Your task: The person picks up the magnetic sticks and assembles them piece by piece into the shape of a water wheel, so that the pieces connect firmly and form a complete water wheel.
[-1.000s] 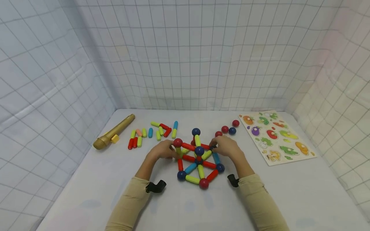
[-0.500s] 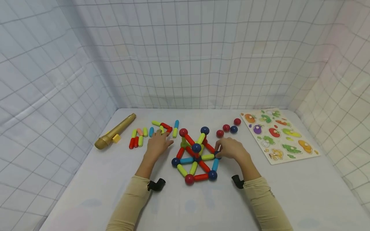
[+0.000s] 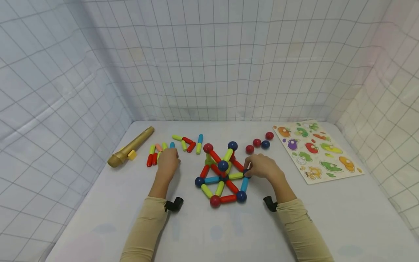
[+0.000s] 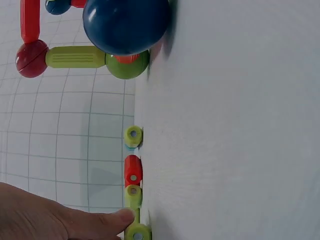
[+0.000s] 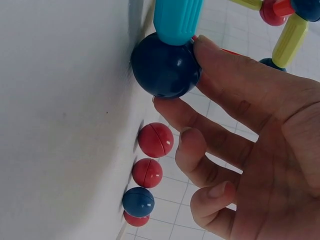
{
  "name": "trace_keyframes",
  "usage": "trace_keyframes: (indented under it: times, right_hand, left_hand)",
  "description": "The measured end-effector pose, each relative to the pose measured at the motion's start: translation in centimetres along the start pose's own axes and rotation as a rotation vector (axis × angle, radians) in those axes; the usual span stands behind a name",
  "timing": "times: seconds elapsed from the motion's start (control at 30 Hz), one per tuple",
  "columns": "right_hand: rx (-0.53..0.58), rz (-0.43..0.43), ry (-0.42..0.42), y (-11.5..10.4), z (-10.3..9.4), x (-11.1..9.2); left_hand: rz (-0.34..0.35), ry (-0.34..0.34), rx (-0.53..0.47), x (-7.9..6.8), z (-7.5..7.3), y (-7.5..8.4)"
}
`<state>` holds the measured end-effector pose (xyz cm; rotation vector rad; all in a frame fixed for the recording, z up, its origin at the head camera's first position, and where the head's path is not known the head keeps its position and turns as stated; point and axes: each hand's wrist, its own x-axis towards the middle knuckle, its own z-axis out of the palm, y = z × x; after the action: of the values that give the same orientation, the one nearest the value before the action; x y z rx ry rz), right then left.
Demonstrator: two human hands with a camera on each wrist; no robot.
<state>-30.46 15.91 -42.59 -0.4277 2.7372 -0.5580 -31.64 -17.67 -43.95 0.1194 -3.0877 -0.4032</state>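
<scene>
A magnetic-rod structure [image 3: 231, 187] of red, yellow-green and blue rods joined by dark blue, red and green balls stands on the table. At its right corner my right hand [image 3: 263, 168] pinches a dark blue ball [image 5: 166, 67] between thumb and index finger; a light blue rod [image 5: 178, 20] joins that ball. My left hand [image 3: 168, 163] is left of the structure, over loose rods. Its thumb [image 4: 102, 223] is at a yellow-green rod [image 4: 138, 232] in the left wrist view; the other fingers are hidden, so a grip cannot be made out.
Loose rods [image 3: 191, 147] lie behind the left hand. Several loose balls [image 3: 256, 143] sit at the back right. A vegetable puzzle board [image 3: 314, 149] lies on the right, a gold toy microphone [image 3: 131, 147] at the far left. Gridded cloth walls [image 3: 209, 65] surround the table [image 3: 209, 233].
The structure has turned and its left side is free of my left hand, which has moved left to the loose rods. My right hand stays at the structure's right corner.
</scene>
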Motion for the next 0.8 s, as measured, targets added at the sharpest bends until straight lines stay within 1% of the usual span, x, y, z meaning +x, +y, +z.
trace_keyframes:
  times: [0.1, 0.17, 0.23, 0.3, 0.33, 0.43, 0.5, 0.57, 0.63, 0.7, 0.8]
  right_hand:
    - [-0.001, 0.003, 0.001, 0.0, 0.0, 0.0]
    - [-0.002, 0.004, 0.0, -0.1, 0.0, 0.0]
    - [-0.001, 0.006, -0.003, -0.1, -0.1, 0.0]
    - [-0.003, 0.005, -0.004, -0.2, -0.1, 0.0]
    - [-0.004, 0.004, -0.004, -0.2, -0.1, 0.0]
    - [-0.006, 0.005, -0.008, -0.2, -0.1, 0.0]
    - [-0.008, 0.004, -0.01, -0.2, -0.1, 0.0]
    - [-0.006, 0.005, -0.01, -0.2, -0.2, 0.0]
    - [-0.005, 0.004, -0.009, -0.2, -0.1, 0.0]
    - [-0.002, 0.007, -0.009, -0.2, -0.1, -0.1]
    - [-0.002, 0.006, -0.008, -0.3, -0.1, -0.1]
  left_hand:
    - [-0.025, -0.031, -0.043, 0.1, 0.0, -0.6]
    - [-0.035, -0.092, -0.064, 0.0, -0.3, -0.8]
    - [-0.004, -0.156, -0.092, -0.1, -1.1, -0.7]
    - [0.055, -0.189, -0.173, -0.5, -2.1, -0.3]
    - [0.1, -0.2, -0.23, -0.8, -2.6, 0.1]
    - [0.264, -0.211, -0.411, -1.9, -4.0, 1.5]
    - [0.384, -0.212, -0.492, -2.6, -4.6, 2.5]
    - [0.487, -0.213, -0.531, -3.3, -5.0, 3.3]
    - [0.564, -0.2, -0.529, -3.7, -5.0, 4.0]
    - [0.605, -0.195, -0.528, -4.1, -4.9, 4.5]
    - [0.62, -0.199, -0.537, -4.4, -4.6, 5.0]
